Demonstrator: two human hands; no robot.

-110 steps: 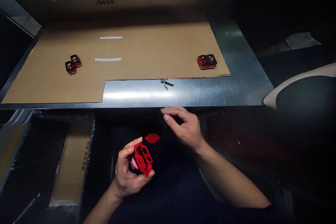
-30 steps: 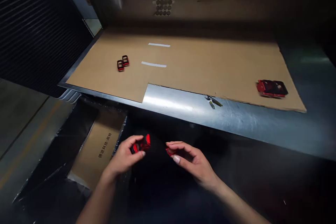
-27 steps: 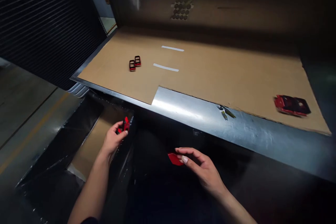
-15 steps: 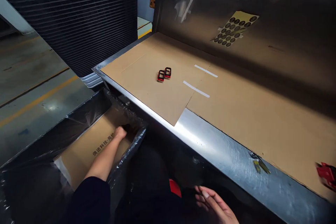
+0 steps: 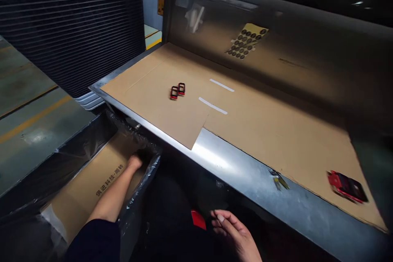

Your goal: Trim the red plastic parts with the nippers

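Observation:
My left hand [image 5: 135, 161] reaches down into a box lined with black plastic [image 5: 155, 161]. Its fingers are closed, and a dark thing beside them is too shadowed to name. Under that arm lies a brown cardboard sheet [image 5: 89, 200] with a line of black printed characters. My right hand [image 5: 231, 229] hangs in front of my body, half curled, with the thumb near the index finger and nothing visible in it. It is apart from the metal table edge.
A metal table [image 5: 239, 172] covered with brown cardboard [image 5: 270, 131] bears two small red-and-black frames [image 5: 177, 91], a larger red-and-black part [image 5: 346, 187] and a small yellow-handled tool [image 5: 279, 180]. A sticker sheet [image 5: 247, 41] hangs on the back panel. Stacked black trays [image 5: 76, 28] stand at left.
The view has turned to the right, so the larger red part at the table's right end shows fully. My left hand stays in the box; my right hand keeps nearly the same pose.

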